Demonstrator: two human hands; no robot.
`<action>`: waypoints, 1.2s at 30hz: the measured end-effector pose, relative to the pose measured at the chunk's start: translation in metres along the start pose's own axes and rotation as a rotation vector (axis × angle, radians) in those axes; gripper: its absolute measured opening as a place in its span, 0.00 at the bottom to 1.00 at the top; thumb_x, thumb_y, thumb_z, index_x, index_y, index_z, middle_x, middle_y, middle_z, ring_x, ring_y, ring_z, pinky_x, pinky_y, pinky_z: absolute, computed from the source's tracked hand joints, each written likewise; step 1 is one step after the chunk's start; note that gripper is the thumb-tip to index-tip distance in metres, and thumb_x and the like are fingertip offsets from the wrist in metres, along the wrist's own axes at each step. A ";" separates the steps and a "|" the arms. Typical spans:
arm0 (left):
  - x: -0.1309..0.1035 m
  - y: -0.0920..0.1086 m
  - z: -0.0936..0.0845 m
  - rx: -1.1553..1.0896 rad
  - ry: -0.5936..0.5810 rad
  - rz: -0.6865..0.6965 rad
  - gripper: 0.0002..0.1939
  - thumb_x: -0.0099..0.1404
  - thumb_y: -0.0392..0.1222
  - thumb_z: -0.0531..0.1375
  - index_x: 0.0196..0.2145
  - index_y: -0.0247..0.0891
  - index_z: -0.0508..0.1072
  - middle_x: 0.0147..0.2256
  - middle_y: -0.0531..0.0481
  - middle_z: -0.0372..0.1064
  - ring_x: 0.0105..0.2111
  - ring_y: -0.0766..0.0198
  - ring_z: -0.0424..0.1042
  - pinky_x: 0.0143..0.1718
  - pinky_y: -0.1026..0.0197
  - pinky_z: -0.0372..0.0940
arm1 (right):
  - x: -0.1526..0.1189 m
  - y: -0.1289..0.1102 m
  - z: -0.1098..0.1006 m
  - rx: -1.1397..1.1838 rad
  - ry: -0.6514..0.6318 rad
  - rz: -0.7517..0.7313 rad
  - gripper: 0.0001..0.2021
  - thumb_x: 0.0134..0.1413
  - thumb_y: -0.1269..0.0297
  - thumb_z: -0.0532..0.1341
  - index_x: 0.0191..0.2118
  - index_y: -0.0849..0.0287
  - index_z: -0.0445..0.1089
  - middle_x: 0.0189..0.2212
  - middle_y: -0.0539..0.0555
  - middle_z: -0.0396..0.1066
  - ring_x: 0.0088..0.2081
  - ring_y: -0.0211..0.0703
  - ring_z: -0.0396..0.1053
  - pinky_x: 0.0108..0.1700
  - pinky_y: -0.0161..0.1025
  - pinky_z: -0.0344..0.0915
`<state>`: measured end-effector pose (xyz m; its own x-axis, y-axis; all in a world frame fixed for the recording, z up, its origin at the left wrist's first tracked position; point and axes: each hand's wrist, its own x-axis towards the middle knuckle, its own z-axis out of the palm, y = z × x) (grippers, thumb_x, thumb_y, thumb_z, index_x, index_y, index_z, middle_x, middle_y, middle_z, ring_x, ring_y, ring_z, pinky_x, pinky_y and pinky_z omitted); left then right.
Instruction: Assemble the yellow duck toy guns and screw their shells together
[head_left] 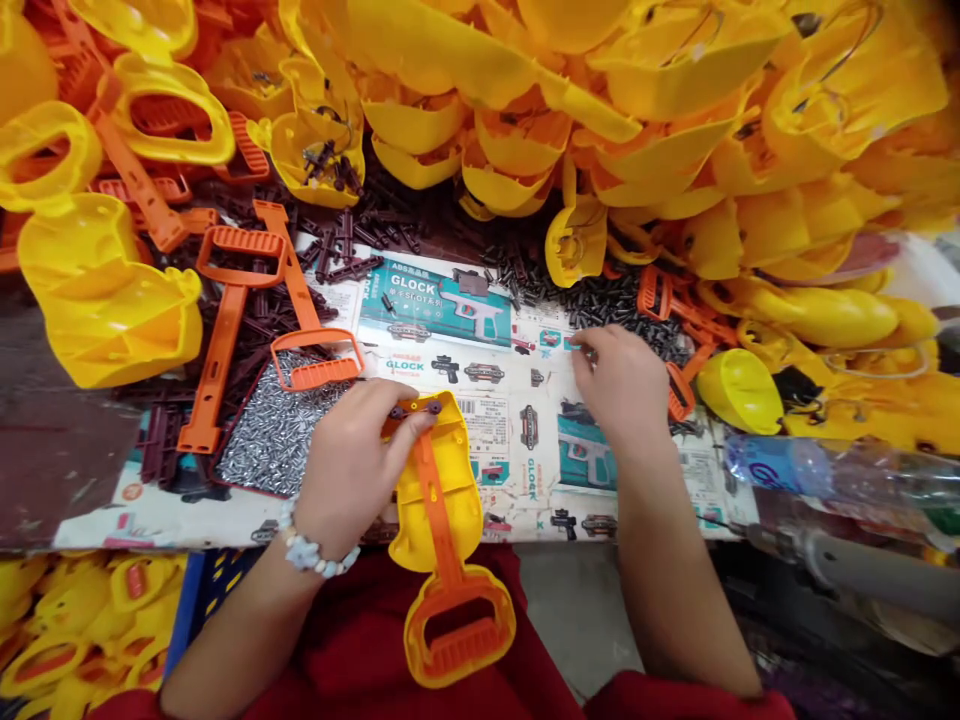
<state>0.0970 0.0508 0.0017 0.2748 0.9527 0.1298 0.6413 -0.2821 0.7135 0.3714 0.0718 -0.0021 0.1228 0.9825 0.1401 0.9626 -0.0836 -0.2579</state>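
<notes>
While your left hand (pixel 364 452) is gripping the shell (pixel 463 505) at its far end, black pins (pixel 616 312) are lying beyond its right, nearer your right hand (pixel 622 385), hold unclear.

Clear plastic bottle with blue label (pixel 784 467) lying right of right hand (pixel 624 388), nearer wearer. Grey metal cylinder (pixel 847 570) just beyond bottle's near side. White printed cardboard sheet with teal panels (pixel 517 372) spread over dark maroon desk (pixel 64 425), between and under hands. Blue perforated plastic crate (pixel 196 605) below, left of left hand (pixel 364 445). Grey floor (pixel 577 605) between hands, below desk edge.
</notes>
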 end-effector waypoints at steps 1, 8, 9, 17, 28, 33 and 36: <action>0.000 0.000 0.001 0.001 0.017 -0.013 0.04 0.64 0.39 0.56 0.35 0.36 0.69 0.34 0.47 0.72 0.35 0.57 0.72 0.38 0.56 0.67 | 0.012 0.009 0.003 -0.044 0.013 0.030 0.10 0.49 0.72 0.52 0.33 0.66 0.70 0.32 0.62 0.64 0.38 0.54 0.62 0.40 0.46 0.58; 0.003 -0.001 0.002 -0.098 -0.062 -0.012 0.09 0.65 0.35 0.55 0.43 0.34 0.68 0.42 0.44 0.70 0.43 0.58 0.70 0.45 0.55 0.66 | 0.015 0.018 -0.009 0.058 0.010 -0.017 0.07 0.43 0.67 0.55 0.28 0.63 0.68 0.30 0.58 0.66 0.34 0.50 0.65 0.39 0.44 0.62; 0.002 -0.001 0.002 -0.106 -0.068 -0.004 0.08 0.65 0.35 0.55 0.43 0.34 0.68 0.41 0.44 0.70 0.43 0.58 0.69 0.45 0.55 0.66 | 0.005 0.008 -0.013 0.120 0.009 -0.044 0.07 0.45 0.65 0.55 0.30 0.62 0.67 0.29 0.56 0.67 0.31 0.47 0.66 0.37 0.42 0.63; -0.003 0.001 0.010 -0.092 0.012 -0.017 0.07 0.64 0.36 0.58 0.41 0.34 0.69 0.38 0.45 0.70 0.40 0.57 0.68 0.43 0.54 0.65 | -0.073 -0.092 -0.014 0.484 -0.189 -0.483 0.06 0.62 0.74 0.53 0.40 0.61 0.66 0.32 0.52 0.66 0.33 0.38 0.65 0.35 0.34 0.63; -0.006 0.000 0.012 -0.099 0.037 -0.013 0.07 0.64 0.37 0.57 0.40 0.32 0.69 0.36 0.45 0.69 0.39 0.57 0.67 0.42 0.54 0.65 | -0.077 -0.104 -0.014 0.228 -0.147 -0.584 0.08 0.67 0.73 0.52 0.38 0.66 0.66 0.31 0.53 0.65 0.31 0.40 0.61 0.34 0.37 0.58; -0.008 0.002 0.011 -0.051 0.046 0.012 0.08 0.66 0.38 0.55 0.41 0.32 0.69 0.37 0.43 0.70 0.39 0.55 0.68 0.43 0.51 0.66 | -0.072 -0.114 -0.012 0.204 -0.112 -0.550 0.08 0.67 0.71 0.51 0.37 0.64 0.66 0.30 0.52 0.65 0.31 0.39 0.62 0.35 0.36 0.60; -0.014 0.002 0.007 -0.038 -0.002 0.068 0.12 0.65 0.36 0.54 0.46 0.30 0.66 0.45 0.38 0.68 0.45 0.52 0.67 0.48 0.48 0.65 | -0.070 -0.120 -0.006 0.190 -0.043 -0.515 0.07 0.65 0.72 0.51 0.38 0.63 0.65 0.32 0.52 0.67 0.33 0.41 0.65 0.38 0.36 0.61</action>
<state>0.0998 0.0364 -0.0034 0.3179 0.9314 0.1772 0.5938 -0.3413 0.7286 0.2487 0.0124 0.0249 -0.3662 0.8948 0.2555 0.8347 0.4372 -0.3349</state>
